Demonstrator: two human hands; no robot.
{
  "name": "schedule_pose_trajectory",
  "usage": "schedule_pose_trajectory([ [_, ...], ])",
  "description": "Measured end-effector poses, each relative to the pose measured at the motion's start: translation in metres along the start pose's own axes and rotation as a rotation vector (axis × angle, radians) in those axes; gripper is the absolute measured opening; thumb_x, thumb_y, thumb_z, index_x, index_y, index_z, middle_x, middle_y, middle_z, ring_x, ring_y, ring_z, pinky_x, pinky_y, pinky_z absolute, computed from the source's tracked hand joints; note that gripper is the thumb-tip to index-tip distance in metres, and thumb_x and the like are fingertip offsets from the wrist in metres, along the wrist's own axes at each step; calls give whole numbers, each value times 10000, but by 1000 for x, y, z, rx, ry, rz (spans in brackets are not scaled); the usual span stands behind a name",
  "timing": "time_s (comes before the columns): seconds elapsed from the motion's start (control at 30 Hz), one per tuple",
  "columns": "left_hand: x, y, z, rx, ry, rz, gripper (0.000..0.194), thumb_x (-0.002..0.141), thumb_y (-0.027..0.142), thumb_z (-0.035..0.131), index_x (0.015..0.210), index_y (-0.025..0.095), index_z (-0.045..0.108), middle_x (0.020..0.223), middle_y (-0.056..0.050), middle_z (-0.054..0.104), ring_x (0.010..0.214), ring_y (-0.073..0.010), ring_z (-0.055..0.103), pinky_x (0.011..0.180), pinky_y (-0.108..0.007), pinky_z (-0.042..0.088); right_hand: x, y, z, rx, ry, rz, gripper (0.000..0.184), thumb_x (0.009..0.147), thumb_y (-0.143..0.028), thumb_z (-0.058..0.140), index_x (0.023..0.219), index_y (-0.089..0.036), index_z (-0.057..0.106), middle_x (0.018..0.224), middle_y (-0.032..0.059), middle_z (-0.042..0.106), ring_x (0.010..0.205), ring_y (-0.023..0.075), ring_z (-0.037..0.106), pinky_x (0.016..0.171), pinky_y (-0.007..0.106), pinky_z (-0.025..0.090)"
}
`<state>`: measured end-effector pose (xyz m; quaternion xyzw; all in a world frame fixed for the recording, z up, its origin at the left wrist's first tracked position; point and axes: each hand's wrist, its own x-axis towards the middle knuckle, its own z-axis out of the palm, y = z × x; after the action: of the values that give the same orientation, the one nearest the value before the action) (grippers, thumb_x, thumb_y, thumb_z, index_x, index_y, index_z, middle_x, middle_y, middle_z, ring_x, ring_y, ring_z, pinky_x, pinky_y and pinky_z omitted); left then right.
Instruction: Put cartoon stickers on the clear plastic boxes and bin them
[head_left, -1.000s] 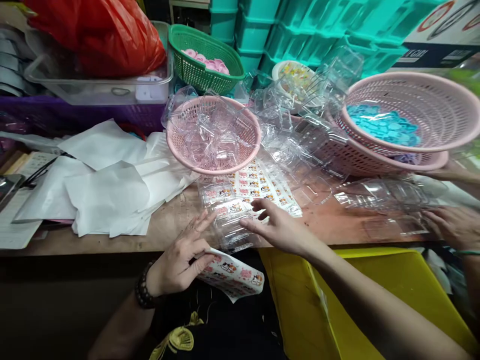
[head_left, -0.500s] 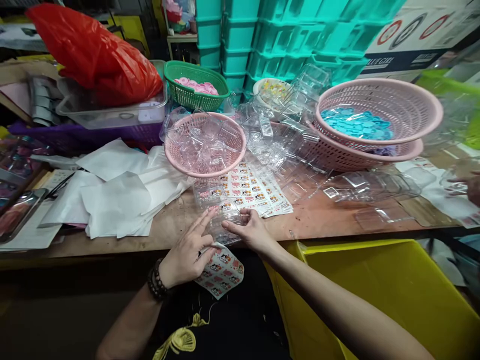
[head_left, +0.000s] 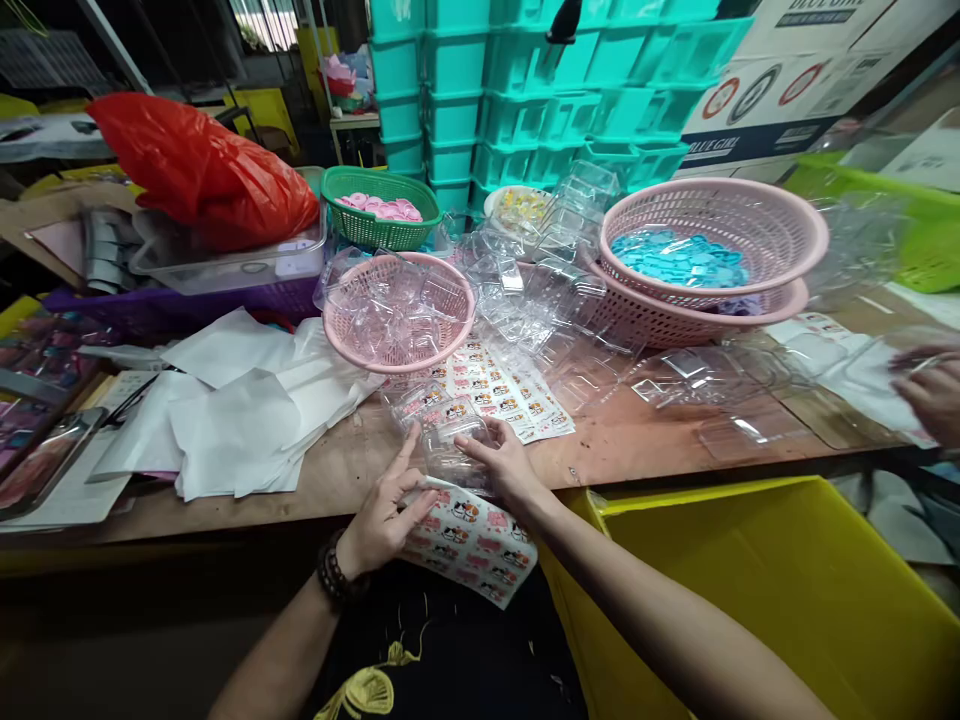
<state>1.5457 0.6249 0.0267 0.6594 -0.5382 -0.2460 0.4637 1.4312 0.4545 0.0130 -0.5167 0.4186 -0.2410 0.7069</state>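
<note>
My left hand (head_left: 384, 508), with a bead bracelet at the wrist, pinches the top edge of a sticker sheet (head_left: 472, 540) printed with small cartoon pictures; the sheet hangs over the table's front edge. My right hand (head_left: 501, 462) grips a clear plastic clamshell box (head_left: 452, 447) resting at the table's front edge, between the two hands. More sticker sheets (head_left: 499, 385) lie flat just behind it.
A pink basket (head_left: 352, 345) of clear boxes stands behind. Loose clear boxes (head_left: 570, 300) spread to stacked pink baskets (head_left: 780, 250) holding blue pieces. White paper (head_left: 232, 410) lies left, a yellow bin (head_left: 750, 560) below right. Another person's hand (head_left: 930, 390) is at far right.
My right hand has drawn back from the sticker sheets and closed on the clear box at the table edge. My left hand kept the hanging sheet. The view lifted.
</note>
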Motion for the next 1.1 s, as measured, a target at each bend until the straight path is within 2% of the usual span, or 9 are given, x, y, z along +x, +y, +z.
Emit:
schedule_pose_trajectory([
  [0.1, -10, 4, 12, -33, 72, -43, 243, 980, 305, 518, 808, 177, 634, 1677, -139, 152, 1375, -308, 511, 1130, -436, 421, 2, 0, -3, 35, -4, -34, 754, 486, -517, 896, 1100, -219, 574, 1053, 52, 648, 1003, 242, 615, 879, 371, 488],
  [0.27, -12, 7, 33, -29, -23, -14, 208, 979, 291, 528, 881, 188, 680, 1655, -131, 247, 1407, -303, 475, 1127, -405, 432, 1, -6, -11, -6, -113, -110, 699, 593, -589, 815, 1129, -193, 607, 1092, 81, 679, 1037, 274, 617, 924, 400, 461],
  [0.4, -2, 3, 45, 88, -43, 67, 174, 969, 252, 534, 947, 197, 698, 1642, -111, 292, 1474, -306, 367, 1173, -450, 393, 3, -8, -16, -207, 99, -158, 739, 607, -657, 775, 1152, -209, 556, 1139, 86, 627, 1053, 265, 584, 944, 403, 435],
  [0.47, 1, -1, 50, 142, -13, 109, 166, 967, 239, 532, 948, 202, 692, 1633, -103, 319, 1492, -302, 330, 1192, -484, 371, 6, -7, -16, -270, 222, -154, 744, 581, -682, 778, 1102, -217, 522, 1067, 63, 593, 976, 240, 570, 894, 387, 444],
  [0.53, 2, -5, 53, 174, 36, 128, 163, 971, 224, 522, 946, 207, 682, 1615, -99, 360, 1490, -289, 337, 1185, -493, 389, 9, -6, -15, -267, 260, -182, 687, 559, -676, 794, 990, -228, 503, 947, 17, 549, 883, 205, 540, 837, 356, 448],
  [0.67, 1, -15, 60, 239, 108, 198, 159, 967, 179, 513, 968, 212, 669, 1568, -104, 443, 1477, -275, 366, 1149, -491, 451, 12, -9, -13, -78, 183, -210, 634, 527, -606, 840, 928, -243, 510, 853, -35, 489, 783, 159, 513, 739, 299, 456],
  [0.87, 3, -24, 69, 312, 198, 283, 195, 967, 150, 507, 1055, 204, 673, 1580, -112, 422, 1434, -256, 441, 1103, -434, 513, 7, -19, -16, 129, 31, -140, 582, 568, -527, 844, 1006, -232, 600, 946, -1, 613, 844, 172, 577, 784, 303, 471],
  [0.97, 4, -24, 71, 334, 249, 262, 217, 973, 164, 507, 1102, 211, 676, 1569, -106, 441, 1408, -248, 480, 1085, -408, 530, 8, -16, -21, 170, 38, -101, 549, 632, -551, 770, 1043, -238, 584, 888, -13, 602, 766, 168, 561, 709, 297, 464],
  [1.1, 8, -20, 73, 367, 293, 227, 226, 984, 205, 510, 1123, 219, 687, 1509, -98, 522, 1315, -241, 582, 1019, -375, 573, 7, -8, -27, 30, 237, -356, 586, 699, -585, 674, 1144, -231, 532, 1024, 44, 582, 873, 198, 568, 761, 321, 480],
])
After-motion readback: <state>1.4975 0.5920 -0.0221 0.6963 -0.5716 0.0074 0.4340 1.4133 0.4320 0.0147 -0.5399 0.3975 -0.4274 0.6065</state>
